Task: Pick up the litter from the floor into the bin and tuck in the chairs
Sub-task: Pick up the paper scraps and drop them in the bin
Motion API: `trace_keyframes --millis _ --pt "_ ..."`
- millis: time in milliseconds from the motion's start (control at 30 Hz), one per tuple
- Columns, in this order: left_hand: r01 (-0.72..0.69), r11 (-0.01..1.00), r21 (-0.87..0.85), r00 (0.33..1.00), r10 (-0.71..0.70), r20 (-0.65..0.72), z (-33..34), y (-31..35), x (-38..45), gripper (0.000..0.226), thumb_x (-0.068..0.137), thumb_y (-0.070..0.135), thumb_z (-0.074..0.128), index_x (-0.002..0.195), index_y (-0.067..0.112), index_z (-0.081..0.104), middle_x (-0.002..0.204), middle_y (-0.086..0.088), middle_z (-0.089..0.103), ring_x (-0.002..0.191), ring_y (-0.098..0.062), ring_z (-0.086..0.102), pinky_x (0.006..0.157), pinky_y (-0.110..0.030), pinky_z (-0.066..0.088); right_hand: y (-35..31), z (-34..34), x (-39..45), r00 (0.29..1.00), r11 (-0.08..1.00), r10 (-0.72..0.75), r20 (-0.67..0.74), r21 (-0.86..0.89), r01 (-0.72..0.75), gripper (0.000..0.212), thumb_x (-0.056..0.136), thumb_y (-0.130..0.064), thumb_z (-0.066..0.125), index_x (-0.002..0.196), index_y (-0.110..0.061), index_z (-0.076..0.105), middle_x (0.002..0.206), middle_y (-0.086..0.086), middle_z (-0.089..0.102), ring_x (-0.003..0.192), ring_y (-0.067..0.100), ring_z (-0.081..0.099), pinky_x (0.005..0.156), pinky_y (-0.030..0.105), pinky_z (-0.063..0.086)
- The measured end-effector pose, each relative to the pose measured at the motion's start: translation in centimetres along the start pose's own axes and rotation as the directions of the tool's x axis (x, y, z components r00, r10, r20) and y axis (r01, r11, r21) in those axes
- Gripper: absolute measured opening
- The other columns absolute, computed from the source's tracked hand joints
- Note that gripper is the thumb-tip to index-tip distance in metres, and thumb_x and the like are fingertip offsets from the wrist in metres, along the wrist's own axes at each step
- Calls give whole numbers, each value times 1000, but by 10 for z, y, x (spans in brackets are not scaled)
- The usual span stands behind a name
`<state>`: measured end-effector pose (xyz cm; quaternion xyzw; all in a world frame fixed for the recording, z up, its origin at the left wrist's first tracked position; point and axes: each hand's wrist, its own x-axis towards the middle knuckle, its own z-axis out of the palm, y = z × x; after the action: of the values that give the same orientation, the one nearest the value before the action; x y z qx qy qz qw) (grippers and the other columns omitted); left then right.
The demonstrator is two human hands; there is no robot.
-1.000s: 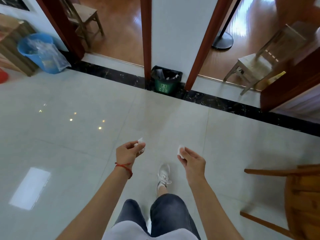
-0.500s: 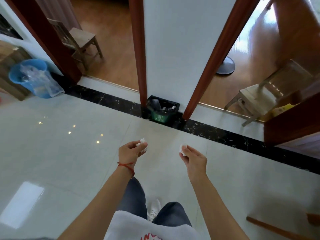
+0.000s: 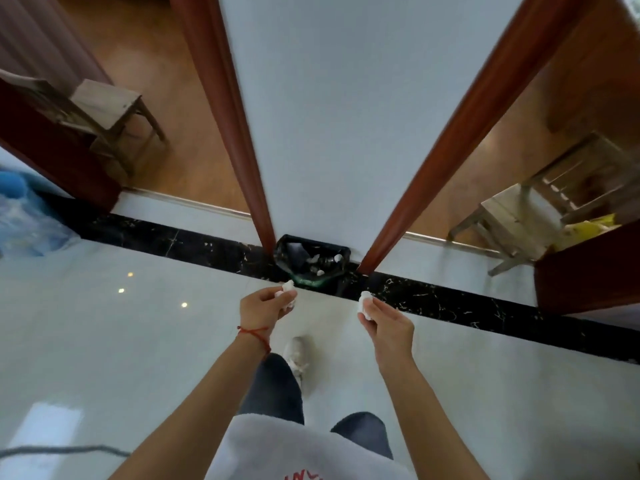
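The bin (image 3: 311,263) is a small black-lined tub with a green front, standing upright, its mouth open upward and its long axis running side to side along the wall base; scraps of pale litter lie inside. It sits at 12 o'clock against the white wall panel (image 3: 346,116), between two reddish door frames, on the black marble strip (image 3: 173,239) that edges the glossy pale tiled floor (image 3: 104,341). Through the doorways wooden floors show, with a wooden chair (image 3: 110,112) at 10 o'clock and another wooden chair (image 3: 540,209) at 2 o'clock. A blue bucket (image 3: 20,216) blurs at 9 o'clock. The left hand (image 3: 265,310) pinches a crumpled white wad (image 3: 288,287) between thumb and fingers, just short of the bin's near left corner. The right hand (image 3: 388,323) grips a second white wad (image 3: 364,301) at its fingertips, just off the bin's near right corner. The bin lies beyond and between both hands
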<state>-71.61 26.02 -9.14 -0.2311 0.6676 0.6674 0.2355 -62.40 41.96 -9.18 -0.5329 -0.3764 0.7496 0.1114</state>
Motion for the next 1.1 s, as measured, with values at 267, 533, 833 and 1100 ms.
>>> trace_keyframes --millis 267,533,833,1100 --pt "54 998 17 998 -54 20 42 39 81 22 74 -2 68 95 -8 63 73 -9 60 69 -20 58 58 -17 56 -25 51 66 998 999 23 -54 -26 -24 10 75 -2 71 84 -8 69 86 6 70 82 14 67 60 15 54" --pt "105 993 51 994 -103 -43 76 7 151 18 73 0 71 89 -2 64 78 -10 61 71 -21 59 56 -17 56 -21 64 140 996 995 55 -67 -83 -61 7 75 -6 72 80 -11 71 79 1 72 75 9 69 70 21 55" --pt "248 969 10 959 -244 -144 98 -45 225 17 72 2 72 86 3 63 83 -11 62 78 -25 61 68 -28 56 1 47 197 987 992 113 -117 -47 -119 13 75 -3 71 88 -4 69 83 4 72 77 9 70 66 21 55" --pt "294 953 -72 943 -302 -138 115 -50 271 27 75 5 70 99 -5 63 78 -11 63 71 -18 62 58 -19 57 12 40 218 980 988 140 -143 -52 -148 6 74 -6 73 79 -8 70 70 -1 74 74 10 71 61 19 56"
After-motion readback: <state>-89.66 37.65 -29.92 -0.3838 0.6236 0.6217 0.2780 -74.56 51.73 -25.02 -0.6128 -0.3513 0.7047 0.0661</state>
